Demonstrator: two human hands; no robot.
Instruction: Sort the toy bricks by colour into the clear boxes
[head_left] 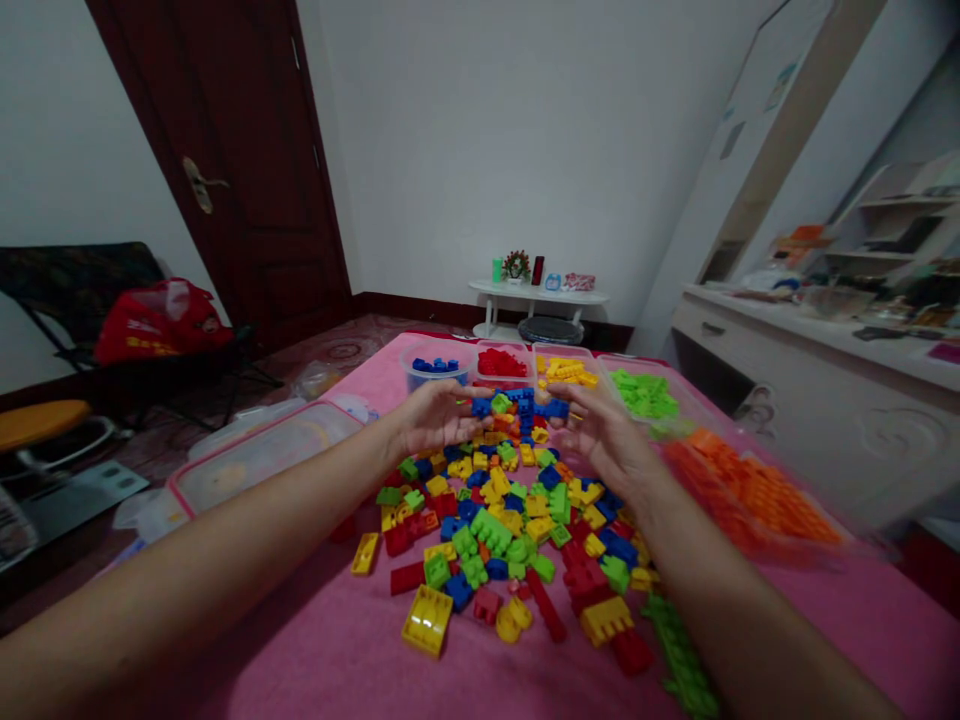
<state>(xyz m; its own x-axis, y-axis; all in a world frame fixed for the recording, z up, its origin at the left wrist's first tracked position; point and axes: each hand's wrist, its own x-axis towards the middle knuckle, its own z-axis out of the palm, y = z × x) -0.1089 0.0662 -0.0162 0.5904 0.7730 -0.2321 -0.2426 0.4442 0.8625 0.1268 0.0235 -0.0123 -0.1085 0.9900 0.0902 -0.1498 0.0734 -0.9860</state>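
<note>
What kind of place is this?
Probably a room in a home: it has a dark panelled door, a patterned folding chair, and a low white table bearing a flower arrangement.

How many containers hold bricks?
5: blue-brick tub, red-brick box, yellow-brick box, green-brick box, left to right beyond the pile; orange-brick box, right.

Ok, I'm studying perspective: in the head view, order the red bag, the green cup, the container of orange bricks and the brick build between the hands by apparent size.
1. Container of orange bricks
2. Red bag
3. Brick build
4. Green cup
The cup stands beyond the build; true sizes may differ.
</note>
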